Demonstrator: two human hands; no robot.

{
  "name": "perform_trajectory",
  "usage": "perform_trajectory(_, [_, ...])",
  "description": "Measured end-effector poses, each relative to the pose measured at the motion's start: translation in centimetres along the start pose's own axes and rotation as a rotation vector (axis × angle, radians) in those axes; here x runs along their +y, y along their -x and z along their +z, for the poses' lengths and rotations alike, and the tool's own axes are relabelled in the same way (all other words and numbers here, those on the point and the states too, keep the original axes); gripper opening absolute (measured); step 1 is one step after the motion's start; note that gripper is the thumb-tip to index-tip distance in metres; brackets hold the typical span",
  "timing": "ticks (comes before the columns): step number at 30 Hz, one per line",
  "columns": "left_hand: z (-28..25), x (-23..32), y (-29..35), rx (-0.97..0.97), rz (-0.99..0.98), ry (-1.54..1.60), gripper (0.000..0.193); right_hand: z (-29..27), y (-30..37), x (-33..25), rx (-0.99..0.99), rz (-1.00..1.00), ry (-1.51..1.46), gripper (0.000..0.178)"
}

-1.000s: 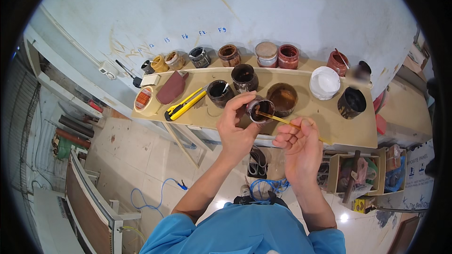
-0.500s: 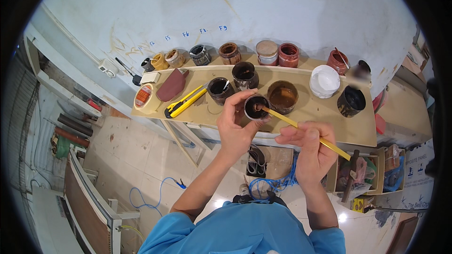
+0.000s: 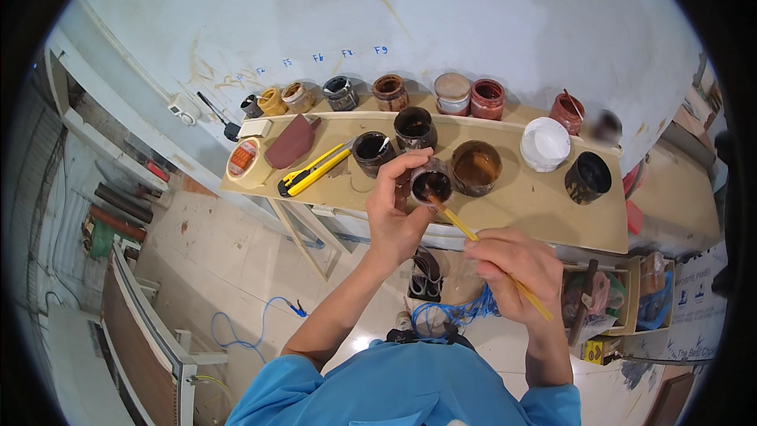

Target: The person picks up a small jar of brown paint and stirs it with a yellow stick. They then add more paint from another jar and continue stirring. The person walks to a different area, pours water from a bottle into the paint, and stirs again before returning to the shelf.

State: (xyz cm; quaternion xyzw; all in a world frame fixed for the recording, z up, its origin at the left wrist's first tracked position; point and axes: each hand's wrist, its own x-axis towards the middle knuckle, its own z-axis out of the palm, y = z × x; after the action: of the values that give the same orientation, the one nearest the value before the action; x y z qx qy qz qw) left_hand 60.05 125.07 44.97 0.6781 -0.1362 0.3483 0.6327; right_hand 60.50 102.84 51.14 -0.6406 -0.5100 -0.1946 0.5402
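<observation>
The right hand [image 3: 520, 272] pinches a yellow stick [image 3: 460, 224], which slants forward-left into a small jar [image 3: 433, 183]. The left hand [image 3: 394, 217], nearer, grips that jar's side. Beyond them stand two dark pots [image 3: 373, 155] and a brown tub [image 3: 475, 170]; nothing blocks the stick.

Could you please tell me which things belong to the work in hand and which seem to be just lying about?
In use:
small jar, left hand
yellow stick, right hand

Probably just lying about:
yellow utility knife
tape roll
maroon piece
</observation>
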Motion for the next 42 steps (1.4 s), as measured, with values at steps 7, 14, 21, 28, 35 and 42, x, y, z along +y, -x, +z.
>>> perform_trajectory(7, [0.1,0.2,-0.2,-0.036,0.071,-0.108,0.062,-1.1,0.0,0.2,-0.022,0.253,-0.051,0.011])
perform_trajectory(14, [0.5,0.8,-0.1,-0.005,0.036,-0.161,0.06,0.1,0.4,1.2,0.052,0.453,-0.322,0.023])
perform_trajectory(21, [0.7,0.6,-0.1,0.033,0.038,-0.135,0.06,2.8,1.4,2.1,0.22,0.46,-0.539,0.033])
perform_trajectory(28, [0.8,0.8,-0.2,0.069,-0.01,-0.134,0.062,5.4,1.9,1.8,0.4,0.454,-0.644,0.031])
perform_trajectory(35, [0.9,0.7,-0.2,0.1,0.008,-0.154,0.064,7.5,2.2,1.4,0.524,0.476,-0.693,0.034])
perform_trajectory(42, [1.0,0.6,-0.1,0.148,0.009,-0.122,0.059,8.4,2.3,1.6,0.589,0.472,-0.814,0.033])
